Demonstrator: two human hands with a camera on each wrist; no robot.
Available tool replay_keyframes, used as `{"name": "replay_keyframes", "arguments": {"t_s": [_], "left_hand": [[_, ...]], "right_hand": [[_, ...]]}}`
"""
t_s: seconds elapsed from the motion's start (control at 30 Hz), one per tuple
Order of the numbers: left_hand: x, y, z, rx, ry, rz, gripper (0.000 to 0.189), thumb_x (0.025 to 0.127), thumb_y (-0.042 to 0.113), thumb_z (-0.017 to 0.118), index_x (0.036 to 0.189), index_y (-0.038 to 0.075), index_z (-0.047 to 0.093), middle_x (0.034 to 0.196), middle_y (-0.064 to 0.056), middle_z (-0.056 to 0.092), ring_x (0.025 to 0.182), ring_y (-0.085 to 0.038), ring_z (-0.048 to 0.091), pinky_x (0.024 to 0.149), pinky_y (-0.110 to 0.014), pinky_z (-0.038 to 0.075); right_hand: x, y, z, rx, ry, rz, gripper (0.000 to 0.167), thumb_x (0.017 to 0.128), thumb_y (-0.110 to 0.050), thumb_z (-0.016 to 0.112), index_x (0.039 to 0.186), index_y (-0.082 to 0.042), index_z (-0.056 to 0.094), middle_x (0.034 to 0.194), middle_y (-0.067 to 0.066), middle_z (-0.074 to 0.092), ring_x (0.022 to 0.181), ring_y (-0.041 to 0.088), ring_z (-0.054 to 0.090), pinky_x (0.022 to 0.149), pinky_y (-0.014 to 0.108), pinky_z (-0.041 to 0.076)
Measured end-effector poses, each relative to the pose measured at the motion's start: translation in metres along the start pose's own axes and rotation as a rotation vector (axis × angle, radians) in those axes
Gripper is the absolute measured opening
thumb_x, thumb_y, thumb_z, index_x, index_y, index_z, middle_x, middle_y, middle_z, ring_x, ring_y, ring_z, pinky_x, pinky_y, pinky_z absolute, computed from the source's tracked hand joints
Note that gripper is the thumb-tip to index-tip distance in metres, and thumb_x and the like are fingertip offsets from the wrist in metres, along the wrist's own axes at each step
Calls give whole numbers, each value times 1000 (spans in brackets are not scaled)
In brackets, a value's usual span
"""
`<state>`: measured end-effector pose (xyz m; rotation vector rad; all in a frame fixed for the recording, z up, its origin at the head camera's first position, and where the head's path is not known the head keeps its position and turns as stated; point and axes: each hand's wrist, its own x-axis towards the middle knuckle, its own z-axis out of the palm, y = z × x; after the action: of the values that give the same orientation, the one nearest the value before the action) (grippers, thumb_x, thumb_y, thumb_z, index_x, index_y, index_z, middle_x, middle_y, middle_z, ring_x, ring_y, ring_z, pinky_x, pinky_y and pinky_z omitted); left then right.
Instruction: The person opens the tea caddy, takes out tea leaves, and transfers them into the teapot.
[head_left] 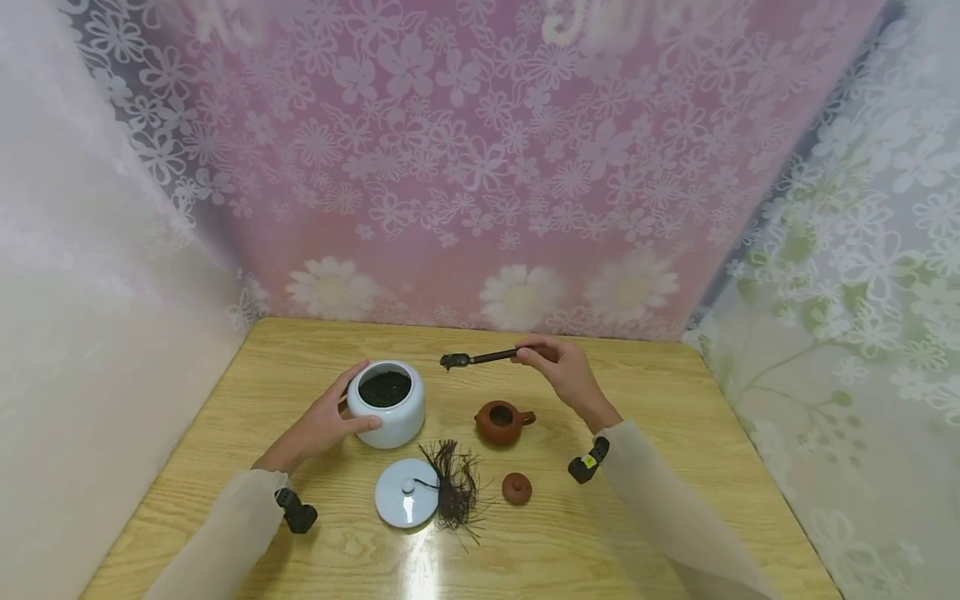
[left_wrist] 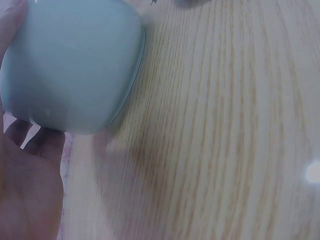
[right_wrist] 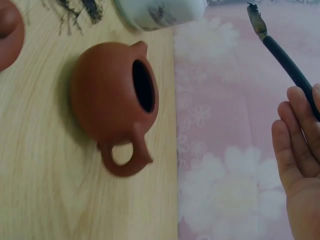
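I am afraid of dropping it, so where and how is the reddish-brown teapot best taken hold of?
Probably by pinching its loop handle, coming from the person's right: the teapot stands upright with the handle jutting out that way. The right hand holds the scoop.

One wooden table (head_left: pixel 675 400), one white ceramic jar (head_left: pixel 401 427), one brown clay teapot (head_left: pixel 495 433), two round lids (head_left: pixel 392 504) (head_left: pixel 517 492), one small scoop (head_left: pixel 491 357) and one tassel of dark fibres (head_left: pixel 453 500) are showing. Two hands (head_left: pixel 322 425) (head_left: pixel 566 371) and two black wrist cameras (head_left: pixel 298 514) (head_left: pixel 582 469) are appearing too.
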<state>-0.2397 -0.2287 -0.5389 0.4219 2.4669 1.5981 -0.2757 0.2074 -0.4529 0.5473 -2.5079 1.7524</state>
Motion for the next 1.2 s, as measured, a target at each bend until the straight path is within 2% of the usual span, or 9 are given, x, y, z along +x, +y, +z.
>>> {"name": "replay_keyframes", "arguments": {"t_s": [0.1, 0.17, 0.37, 0.43, 0.53, 0.7, 0.87, 0.97, 1.2], "left_hand": [[-1, 0, 0, -2, 1, -5, 109, 95, 40, 88, 176, 37, 15, 184, -7, 14, 167, -49, 20, 130, -74, 24], [-1, 0, 0, -3, 0, -4, 109, 95, 40, 88, 176, 36, 15, 184, -7, 14, 167, -49, 19, 130, -73, 24], [-1, 1, 1, -15, -1, 10, 109, 95, 37, 88, 177, 33, 15, 184, -8, 15, 167, -49, 20, 130, -73, 23], [0, 0, 1, -13, -2, 9, 109, 95, 37, 88, 176, 34, 15, 184, -8, 16, 167, -49, 20, 130, -73, 23], [0, -1, 1, -9, -3, 3, 109, 95, 39, 88, 176, 35, 15, 184, -8, 15, 167, -49, 20, 130, -73, 24], [0, -1, 0, -8, -2, -1, 110, 95, 40, 88, 176, 36, 15, 184, -8, 15, 167, -49, 20, 130, -74, 24], [0, -1, 0, -11, -6, -2, 110, 95, 39, 88, 176, 35, 15, 184, -8, 14, 167, -50, 19, 130, -73, 24], [-1, -1, -1, -16, -7, -8, 109, 95, 39, 88, 176, 36, 15, 184, -7, 13, 167, -50, 19, 130, -73, 25], [0, -1, 0, -23, -8, -11, 109, 95, 39, 88, 176, 37, 16, 184, -7, 14, 167, -49, 19, 130, -73, 25]], "right_hand": [[-6, 3, -7, -17, 5, 17, 32, 108, -29, 72, 132, -7, 76, 115, 12, 83, 118, 35, 76, 112, 46, 59], [-11, 5, -12, -41, 12, 21, 31, 109, -30, 71, 131, -9, 76, 116, 13, 83, 119, 37, 75, 111, 49, 59], [-25, 16, -29, -90, 21, 16, 30, 109, -28, 71, 131, -9, 76, 116, 14, 82, 111, 18, 78, 103, 27, 61], [-30, 20, -34, -95, 26, 19, 30, 109, -27, 71, 131, -8, 76, 116, 14, 82, 109, 15, 78, 99, 20, 60], [-36, 28, -42, -119, 32, 25, 30, 109, -27, 71, 131, -8, 77, 116, 13, 82, 109, 15, 78, 98, 18, 59], [-47, 39, -51, -136, 31, 35, 28, 109, -23, 71, 130, -6, 77, 116, 16, 82, 109, 23, 79, 98, 17, 59], [-58, 48, -54, -161, 20, 72, 28, 109, -24, 70, 130, -6, 77, 116, 13, 82, 108, 20, 80, 100, 23, 61], [-63, 52, -54, -174, 17, 82, 29, 109, -27, 71, 130, -8, 77, 116, 12, 82, 108, 23, 80, 99, 26, 62], [-70, 60, -52, -178, 15, 91, 26, 107, -28, 74, 126, -12, 79, 114, 10, 83, 110, 34, 79, 93, 19, 60]]}}
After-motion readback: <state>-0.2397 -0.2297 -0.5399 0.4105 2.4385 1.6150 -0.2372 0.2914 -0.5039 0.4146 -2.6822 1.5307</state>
